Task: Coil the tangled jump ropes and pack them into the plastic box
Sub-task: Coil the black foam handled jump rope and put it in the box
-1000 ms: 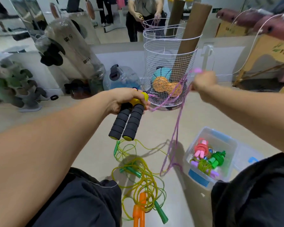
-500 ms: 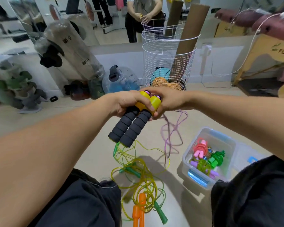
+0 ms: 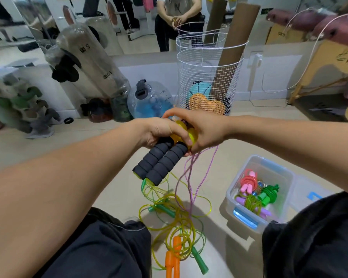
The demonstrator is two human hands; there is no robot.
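Left hand [image 3: 159, 133] gripping foam handles [image 3: 159, 165]; right hand [image 3: 205, 133] pinching purple rope [image 3: 191, 177] at yellow caps

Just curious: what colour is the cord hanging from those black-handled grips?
Light purple cord, clearest in the head view.

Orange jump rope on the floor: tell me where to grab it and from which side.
Grip the two orange handles, which lie side by side, so one hand can close round both. Come from above at their near ends, since the far ends run into the tangle of yellow-green cord and a green handle lies close on the right.
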